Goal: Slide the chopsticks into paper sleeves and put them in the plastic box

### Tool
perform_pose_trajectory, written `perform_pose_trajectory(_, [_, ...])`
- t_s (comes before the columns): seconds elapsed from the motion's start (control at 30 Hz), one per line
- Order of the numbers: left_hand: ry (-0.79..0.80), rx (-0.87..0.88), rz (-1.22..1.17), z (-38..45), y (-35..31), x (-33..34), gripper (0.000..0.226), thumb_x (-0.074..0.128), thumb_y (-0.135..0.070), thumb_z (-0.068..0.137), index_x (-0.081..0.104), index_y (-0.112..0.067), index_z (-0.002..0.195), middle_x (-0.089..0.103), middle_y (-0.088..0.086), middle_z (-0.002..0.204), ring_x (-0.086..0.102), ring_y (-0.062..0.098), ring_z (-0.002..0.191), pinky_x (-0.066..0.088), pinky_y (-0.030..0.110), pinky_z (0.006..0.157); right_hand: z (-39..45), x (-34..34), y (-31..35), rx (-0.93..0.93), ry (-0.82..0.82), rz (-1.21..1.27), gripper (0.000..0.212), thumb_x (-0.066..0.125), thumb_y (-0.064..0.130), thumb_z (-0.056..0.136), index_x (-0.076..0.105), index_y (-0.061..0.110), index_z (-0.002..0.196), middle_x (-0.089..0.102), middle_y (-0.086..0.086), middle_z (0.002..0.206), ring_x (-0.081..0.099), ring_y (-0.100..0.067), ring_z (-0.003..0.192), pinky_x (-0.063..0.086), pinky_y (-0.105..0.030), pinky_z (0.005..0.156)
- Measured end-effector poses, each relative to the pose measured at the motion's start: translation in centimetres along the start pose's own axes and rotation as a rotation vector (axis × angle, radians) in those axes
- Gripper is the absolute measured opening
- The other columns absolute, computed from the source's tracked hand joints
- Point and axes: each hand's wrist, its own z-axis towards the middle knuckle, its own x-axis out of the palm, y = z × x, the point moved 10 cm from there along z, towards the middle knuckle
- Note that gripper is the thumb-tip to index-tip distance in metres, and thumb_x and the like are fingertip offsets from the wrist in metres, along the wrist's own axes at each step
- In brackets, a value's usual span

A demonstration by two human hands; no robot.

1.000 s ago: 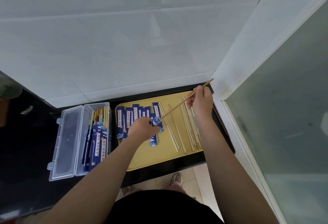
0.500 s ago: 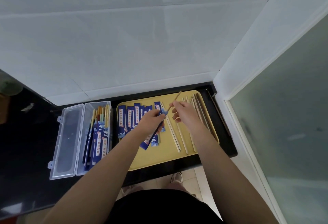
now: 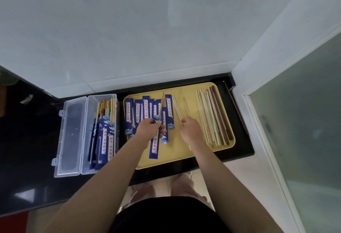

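Sleeve [image 3: 154,145], flimsy paper, pinched near its mouth by left hand [image 3: 148,128]; right hand [image 3: 190,130] curled round stiff, light chopstick [image 3: 177,109].

Tray centre: bare strip of the yellow tray [image 3: 186,157] between blue sleeves [image 3: 147,110] and loose chopsticks [image 3: 214,118].
Left route: plastic box [image 3: 86,136] open, lid flat leftward.
Far side: wall [image 3: 129,38].
Right side: door frame [image 3: 258,103], close beside the tray.

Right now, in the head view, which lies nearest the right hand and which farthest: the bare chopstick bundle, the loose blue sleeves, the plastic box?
1. Bare chopstick bundle, just right of the right hand.
2. Loose blue sleeves, left on the yellow tray.
3. Plastic box, far left on the counter.
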Motion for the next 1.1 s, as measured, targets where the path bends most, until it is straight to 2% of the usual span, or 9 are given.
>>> perform_pose_trajectory(0.1, [-0.007, 0.011, 0.065, 0.6, -0.1, 1.2, 0.018, 0.056, -0.016, 0.101, 0.069, -0.004, 0.100, 0.073, 0.013, 0.091, 0.068, 0.026, 0.084, 0.059, 0.044, 0.087, 0.0, -4.0, -3.2, 0.112, -0.219, -0.043, 0.028, 0.054, 0.009, 0.099, 0.059, 0.011, 0.126, 0.055, -0.007, 0.125, 0.063, -0.019, 0.095, 0.057, -0.033, 0.081])
perform_pose_trajectory(0.17, [-0.013, 0.010, 0.103, 0.7, -0.2, 2.1, 0.017, 0.059, -0.019, 0.100, 0.069, -0.005, 0.099, 0.071, 0.013, 0.090, 0.068, 0.026, 0.082, 0.060, 0.045, 0.084, 0.3, -5.8, -5.5, 0.162, -0.279, -0.087, 0.030, 0.053, 0.006, 0.098, 0.056, 0.007, 0.129, 0.053, -0.010, 0.128, 0.063, -0.023, 0.100, 0.055, -0.032, 0.079])
perform_pose_trajectory(0.27, [0.017, -0.012, 0.067, 0.5, -0.4, 4.1, 0.015, 0.060, -0.018, 0.099, 0.065, -0.004, 0.101, 0.063, 0.014, 0.089, 0.066, 0.025, 0.074, 0.059, 0.032, 0.061, 1.0, -5.9, -7.6, 0.184, -0.243, -0.150, 0.023, 0.051, 0.007, 0.101, 0.057, 0.007, 0.123, 0.059, -0.009, 0.119, 0.063, -0.023, 0.099, 0.054, -0.031, 0.081])
perform_pose_trajectory(0.4, [0.039, -0.043, 0.054, 0.4, -0.2, 5.9, 0.016, 0.061, -0.016, 0.099, 0.065, -0.001, 0.104, 0.061, 0.015, 0.088, 0.065, 0.024, 0.071, 0.063, 0.038, 0.069, 1.5, -4.2, -8.1, 0.142, -0.154, -0.115, 0.013, 0.054, 0.008, 0.100, 0.058, 0.012, 0.112, 0.063, -0.003, 0.099, 0.064, -0.019, 0.087, 0.058, -0.033, 0.079])
perform_pose_trajectory(0.53, [0.019, -0.060, 0.040, 0.4, -0.1, 6.9, 0.014, 0.060, -0.015, 0.099, 0.064, -0.002, 0.102, 0.061, 0.015, 0.087, 0.064, 0.024, 0.073, 0.058, 0.029, 0.057, 1.9, -3.9, -8.0, 0.083, -0.114, -0.080, 0.013, 0.058, 0.015, 0.100, 0.058, 0.014, 0.113, 0.062, -0.001, 0.101, 0.064, -0.017, 0.090, 0.052, -0.028, 0.076])
perform_pose_trajectory(0.67, [0.012, -0.070, 0.014, 0.5, 0.1, 7.9, 0.014, 0.060, -0.015, 0.099, 0.065, -0.003, 0.103, 0.061, 0.014, 0.088, 0.064, 0.023, 0.073, 0.062, 0.038, 0.071, 1.7, -4.5, -7.8, 0.008, -0.131, -0.085, 0.006, 0.058, 0.016, 0.100, 0.057, 0.017, 0.106, 0.059, 0.002, 0.094, 0.060, -0.013, 0.083, 0.045, -0.025, 0.071])
perform_pose_trajectory(0.73, [0.005, -0.074, 0.012, 0.7, 0.1, 8.2, 0.015, 0.060, -0.017, 0.099, 0.064, -0.004, 0.106, 0.063, 0.013, 0.088, 0.066, 0.022, 0.071, 0.062, 0.042, 0.078, 1.7, -4.4, -7.4, -0.041, -0.121, -0.086, 0.003, 0.060, 0.018, 0.099, 0.058, 0.018, 0.101, 0.059, 0.003, 0.094, 0.060, -0.012, 0.084, 0.047, -0.024, 0.073])
perform_pose_trajectory(0.9, [-0.008, -0.067, -0.009, 0.7, 0.2, 9.2, 0.012, 0.060, -0.017, 0.099, 0.063, -0.006, 0.100, 0.062, 0.013, 0.085, 0.066, 0.024, 0.073, 0.062, 0.042, 0.078, 1.9, -2.8, -7.5, 0.001, -0.042, -0.127, 0.006, 0.062, 0.025, 0.098, 0.060, 0.020, 0.101, 0.061, 0.003, 0.096, 0.063, -0.014, 0.086, 0.057, -0.031, 0.081])
perform_pose_trajectory(1.1, [-0.013, -0.040, -0.052, 0.1, 0.0, 9.3, 0.012, 0.059, -0.014, 0.099, 0.064, -0.004, 0.102, 0.063, 0.013, 0.085, 0.065, 0.023, 0.075, 0.062, 0.040, 0.076, 1.7, -3.3, -7.1, 0.079, -0.023, -0.147, 0.008, 0.066, 0.023, 0.095, 0.061, 0.019, 0.090, 0.062, 0.002, 0.086, 0.062, -0.013, 0.075, 0.056, -0.029, 0.073])
